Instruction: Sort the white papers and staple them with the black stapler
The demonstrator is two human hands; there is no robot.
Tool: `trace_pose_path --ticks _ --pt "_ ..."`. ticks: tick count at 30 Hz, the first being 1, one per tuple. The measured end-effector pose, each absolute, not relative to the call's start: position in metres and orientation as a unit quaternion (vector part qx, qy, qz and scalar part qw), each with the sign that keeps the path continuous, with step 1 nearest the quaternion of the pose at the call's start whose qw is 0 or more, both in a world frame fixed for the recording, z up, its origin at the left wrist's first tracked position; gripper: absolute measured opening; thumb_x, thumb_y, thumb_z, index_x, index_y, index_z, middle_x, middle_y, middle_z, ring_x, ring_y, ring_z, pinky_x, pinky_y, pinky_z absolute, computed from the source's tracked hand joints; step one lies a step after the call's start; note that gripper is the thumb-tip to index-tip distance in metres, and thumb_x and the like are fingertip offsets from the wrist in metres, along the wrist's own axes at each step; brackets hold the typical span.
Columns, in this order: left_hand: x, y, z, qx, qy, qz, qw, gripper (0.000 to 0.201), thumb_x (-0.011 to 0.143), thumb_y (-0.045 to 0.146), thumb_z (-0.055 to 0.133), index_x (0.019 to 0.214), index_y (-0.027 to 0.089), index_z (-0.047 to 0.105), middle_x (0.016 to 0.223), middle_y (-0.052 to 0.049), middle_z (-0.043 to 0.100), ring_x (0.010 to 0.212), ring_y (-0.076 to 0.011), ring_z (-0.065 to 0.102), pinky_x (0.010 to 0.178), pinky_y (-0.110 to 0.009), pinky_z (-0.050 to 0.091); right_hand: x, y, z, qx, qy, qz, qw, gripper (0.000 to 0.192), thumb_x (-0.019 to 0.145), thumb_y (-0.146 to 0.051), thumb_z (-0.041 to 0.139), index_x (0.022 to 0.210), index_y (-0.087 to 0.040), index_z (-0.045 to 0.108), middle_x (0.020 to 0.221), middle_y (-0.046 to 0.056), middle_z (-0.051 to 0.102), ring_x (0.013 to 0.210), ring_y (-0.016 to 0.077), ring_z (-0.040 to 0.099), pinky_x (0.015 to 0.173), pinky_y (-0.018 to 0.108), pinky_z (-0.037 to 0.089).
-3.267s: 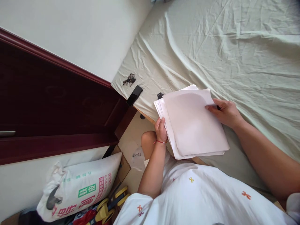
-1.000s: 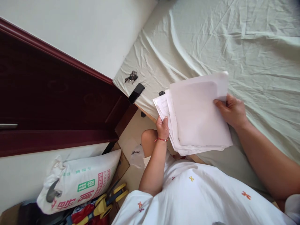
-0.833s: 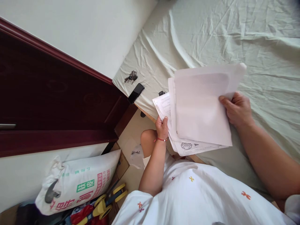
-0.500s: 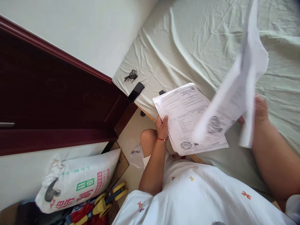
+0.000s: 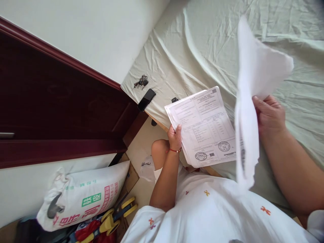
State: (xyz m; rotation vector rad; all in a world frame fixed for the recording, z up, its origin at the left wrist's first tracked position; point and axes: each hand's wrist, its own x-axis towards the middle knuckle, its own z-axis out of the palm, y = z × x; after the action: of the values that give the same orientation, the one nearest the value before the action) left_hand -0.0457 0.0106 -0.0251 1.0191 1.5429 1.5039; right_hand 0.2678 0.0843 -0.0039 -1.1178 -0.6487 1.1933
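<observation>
My left hand (image 5: 174, 136) grips the left edge of a stack of printed sheets (image 5: 202, 126) with round stamps near the bottom, held over the bed's near corner. My right hand (image 5: 269, 114) holds a separate bunch of white sheets (image 5: 249, 101) lifted on edge to the right of the stack, their lower end blurred. A red cord circles my left wrist.
A pale green bed sheet (image 5: 217, 44) covers the bed. Keys (image 5: 141, 81), a black phone (image 5: 146, 99) and a small black object (image 5: 174, 100) lie near its corner. A dark red door (image 5: 55, 111) stands left. A printed sack (image 5: 83, 199) and yellow-handled tools (image 5: 113, 219) lie on the floor.
My right hand lifted the upper blank sheets off the stack and swung them up to the right, uncovering the printed, stamped page. My left hand kept its grip.
</observation>
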Motion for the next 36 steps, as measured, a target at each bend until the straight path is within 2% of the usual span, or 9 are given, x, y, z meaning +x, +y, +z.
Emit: trace_pose_path --ticks 2,8,13,17,20,27,30,32,36 --pt "-0.044 0.01 -0.021 0.387 0.607 0.584 0.375 0.052 0.08 0.062 0.081 0.109 0.019 0.075 0.114 -0.01 0.08 0.113 -0.0248 0.073 0.104 -0.039 0.056 0.262 0.079 -0.001 -0.509 -0.31 0.514 0.617 0.025 0.071 -0.033 0.08 0.093 -0.026 0.069 0.098 0.004 0.077 0.081 0.022 0.066 0.076 0.037 0.053" --pt "-0.043 0.009 -0.016 0.386 0.63 0.569 0.362 0.054 0.076 0.062 0.084 0.105 0.018 0.076 0.111 -0.01 0.081 0.106 -0.0251 0.074 0.098 -0.038 0.058 0.261 0.074 0.0 -0.623 -0.557 0.379 0.398 0.012 0.086 -0.03 0.067 0.087 -0.026 0.056 0.077 0.002 0.062 0.073 0.0199 0.051 0.07 0.036 0.041" --pt "-0.044 0.01 -0.023 0.401 0.589 0.587 0.383 0.05 0.079 0.057 0.084 0.111 0.02 0.077 0.115 -0.009 0.08 0.115 -0.0249 0.073 0.106 -0.038 0.055 0.259 0.077 0.007 -0.653 -0.592 0.342 0.325 0.031 0.087 -0.025 0.066 0.076 -0.027 0.037 0.069 -0.001 0.049 0.066 0.0183 0.043 0.069 0.036 0.034" --pt "-0.045 0.01 -0.027 0.396 0.58 0.6 0.383 0.047 0.078 0.055 0.086 0.109 0.02 0.077 0.111 -0.007 0.081 0.112 -0.0236 0.073 0.104 -0.037 0.055 0.259 0.078 0.005 -0.632 -0.593 0.378 0.326 0.02 0.085 -0.027 0.068 0.084 -0.027 0.048 0.068 -0.002 0.051 0.063 0.0181 0.047 0.066 0.035 0.035" --pt "-0.046 0.011 -0.028 0.401 0.59 0.591 0.377 0.047 0.077 0.057 0.086 0.106 0.02 0.077 0.108 -0.007 0.081 0.112 -0.0249 0.073 0.103 -0.038 0.055 0.259 0.076 0.001 -0.608 -0.605 0.392 0.332 0.022 0.081 -0.035 0.073 0.088 -0.027 0.054 0.063 -0.003 0.052 0.058 0.0178 0.047 0.059 0.032 0.035" --pt "-0.045 0.008 -0.022 0.399 0.577 0.594 0.393 0.039 0.084 0.055 0.078 0.104 0.021 0.079 0.108 -0.006 0.081 0.113 -0.0257 0.073 0.105 -0.037 0.054 0.261 0.073 -0.002 -0.557 -0.629 0.444 0.311 0.019 0.087 -0.039 0.066 0.076 -0.024 0.065 0.062 0.0 0.063 0.059 0.0192 0.058 0.049 0.029 0.038" --pt "-0.043 0.006 -0.015 0.385 0.575 0.59 0.416 0.041 0.081 0.054 0.078 0.108 0.022 0.08 0.113 -0.007 0.08 0.113 -0.0276 0.073 0.105 -0.039 0.054 0.261 0.072 -0.003 -0.558 -0.588 0.469 0.35 0.018 0.083 -0.04 0.072 0.077 -0.024 0.07 0.068 0.001 0.069 0.061 0.0195 0.06 0.047 0.028 0.041" --pt "-0.041 0.005 -0.011 0.378 0.579 0.587 0.421 0.042 0.08 0.053 0.079 0.108 0.022 0.08 0.114 -0.007 0.08 0.113 -0.0278 0.073 0.105 -0.039 0.054 0.26 0.071 -0.004 -0.551 -0.513 0.528 0.393 0.019 0.08 -0.042 0.078 0.08 -0.024 0.074 0.075 0.0 0.074 0.061 0.0188 0.062 0.049 0.028 0.047" --pt "-0.039 0.006 -0.008 0.369 0.571 0.596 0.429 0.043 0.079 0.053 0.081 0.109 0.022 0.079 0.115 -0.006 0.08 0.114 -0.0268 0.073 0.104 -0.038 0.055 0.26 0.072 -0.005 -0.497 -0.333 0.632 0.493 0.025 0.07 -0.039 0.089 0.088 -0.026 0.078 0.084 0.001 0.078 0.066 0.0197 0.069 0.06 0.035 0.059"
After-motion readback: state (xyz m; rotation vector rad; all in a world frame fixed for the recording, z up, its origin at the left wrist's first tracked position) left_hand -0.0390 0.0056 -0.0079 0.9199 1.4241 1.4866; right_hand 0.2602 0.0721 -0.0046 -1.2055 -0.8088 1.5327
